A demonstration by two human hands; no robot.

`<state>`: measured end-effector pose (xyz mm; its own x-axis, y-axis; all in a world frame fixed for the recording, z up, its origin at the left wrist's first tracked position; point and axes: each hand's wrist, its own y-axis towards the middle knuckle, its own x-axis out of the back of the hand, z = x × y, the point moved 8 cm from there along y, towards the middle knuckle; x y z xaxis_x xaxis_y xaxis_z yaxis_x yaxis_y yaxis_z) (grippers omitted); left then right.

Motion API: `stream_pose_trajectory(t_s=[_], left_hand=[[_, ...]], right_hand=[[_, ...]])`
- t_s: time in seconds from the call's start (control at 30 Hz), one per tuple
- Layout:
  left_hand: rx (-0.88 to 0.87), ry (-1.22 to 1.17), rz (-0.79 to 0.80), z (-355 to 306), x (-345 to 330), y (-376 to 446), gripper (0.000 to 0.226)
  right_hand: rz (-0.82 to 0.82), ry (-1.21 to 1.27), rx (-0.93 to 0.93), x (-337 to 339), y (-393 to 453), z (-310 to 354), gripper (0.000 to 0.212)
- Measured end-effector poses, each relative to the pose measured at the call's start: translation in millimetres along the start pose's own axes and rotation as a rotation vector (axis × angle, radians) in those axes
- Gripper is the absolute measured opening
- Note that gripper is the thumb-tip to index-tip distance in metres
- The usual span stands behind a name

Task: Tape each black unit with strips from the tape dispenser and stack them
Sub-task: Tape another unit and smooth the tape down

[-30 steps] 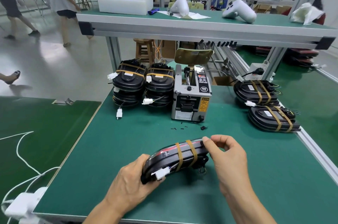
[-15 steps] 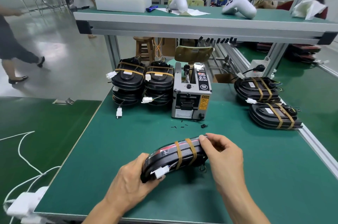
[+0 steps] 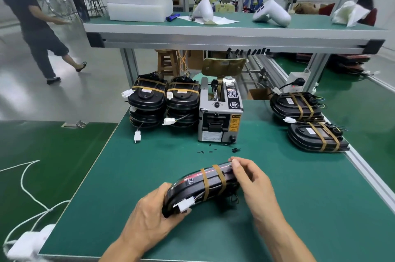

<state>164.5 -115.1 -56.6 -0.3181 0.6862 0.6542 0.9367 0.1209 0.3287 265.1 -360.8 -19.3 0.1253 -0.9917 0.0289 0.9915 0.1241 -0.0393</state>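
Observation:
A black unit (image 3: 193, 187) with two brown tape strips across it stands tilted on edge near the table's front. My left hand (image 3: 149, 217) grips its near end, beside the white connector (image 3: 185, 206). My right hand (image 3: 250, 178) holds the far end, fingertips curled over the top edge. The grey tape dispenser (image 3: 220, 114) stands behind it in the middle. Two stacks of taped units (image 3: 147, 99) (image 3: 183, 99) sit left of the dispenser. Two more taped units (image 3: 297, 105) (image 3: 316, 136) lie at the right edge.
The green table (image 3: 132, 167) has small black scraps (image 3: 235, 150) in front of the dispenser. An upper shelf (image 3: 224, 33) carries white boxes and white devices. A power strip with white cable (image 3: 27, 240) lies at the lower left. A person walks on the floor at far left.
Both hands keep hold of the unit, which has barely moved. The person in the background has walked on across the floor at left.

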Motion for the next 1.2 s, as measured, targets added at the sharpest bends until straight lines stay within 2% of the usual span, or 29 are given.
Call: stream_pose_trajectory(t_s=[0.17, 0.3, 0.47, 0.6, 0.7, 0.77, 0.83, 0.97, 1.07, 1.1, 1.2], left_hand=[[0.011, -0.011, 0.01, -5, 1, 0, 0.045], [0.032, -0.018, 0.017, -7, 2, 0, 0.047], [0.046, -0.021, 0.014, -7, 2, 0, 0.045], [0.036, -0.021, 0.008, -6, 2, 0, 0.044], [0.016, -0.008, 0.003, -6, 1, 1, 0.044], [0.001, 0.002, 0.0, -6, 1, 1, 0.044], [-0.012, 0.003, -0.004, -7, 0, 1, 0.045], [-0.015, 0.002, -0.007, -5, -1, 0, 0.048], [-0.016, 0.011, -0.009, -3, -1, 1, 0.049], [-0.013, 0.02, -0.012, -2, -1, 1, 0.047], [0.003, 0.028, -0.011, 0, -1, 1, 0.042]], right_hand=[[0.031, -0.001, -0.004, -8, 1, -4, 0.009], [0.148, -0.072, -0.013, -9, -3, -5, 0.042], [0.176, -0.038, -0.062, -2, 4, -3, 0.037], [0.191, -0.103, -0.054, -3, 4, -7, 0.024], [0.189, -0.144, -0.032, -3, 3, -7, 0.051], [0.194, -0.186, -0.028, -3, 3, -5, 0.06], [0.204, -0.217, -0.04, 0, 5, -4, 0.062], [0.305, -0.233, -0.061, 3, 9, 3, 0.048], [0.378, -0.237, -0.045, 5, 4, 8, 0.073], [0.375, -0.233, -0.032, 6, 4, 11, 0.074], [0.311, -0.227, 0.059, 10, 4, 22, 0.06]])
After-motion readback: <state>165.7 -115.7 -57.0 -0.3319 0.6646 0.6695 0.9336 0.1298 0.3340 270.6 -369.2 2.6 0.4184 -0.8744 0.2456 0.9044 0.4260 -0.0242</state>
